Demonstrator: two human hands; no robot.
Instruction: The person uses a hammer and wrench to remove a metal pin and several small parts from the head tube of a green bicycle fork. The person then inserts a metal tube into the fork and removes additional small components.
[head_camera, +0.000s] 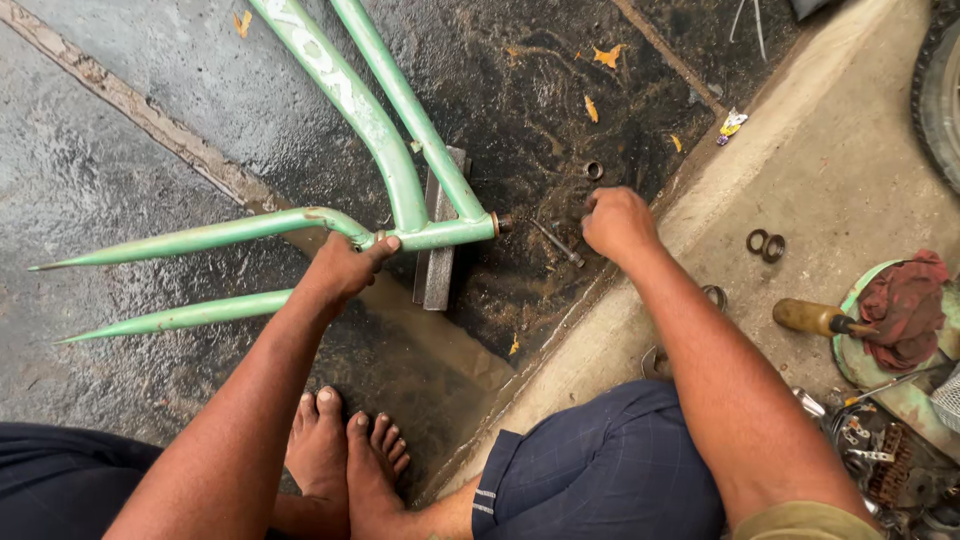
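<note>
The left hand (345, 265) is clamped on the green bicycle frame (385, 140) where its thin stays meet the short cross tube, which rests on a grey metal block (437, 255) on the wet, gritty floor (120, 180). The right hand (617, 222) is curled over small parts by a bolt (557, 243); whether it grips anything I cannot tell. Painted steel tubing, probably stiff, fairly heavy and slick; best held near that junction.
</note>
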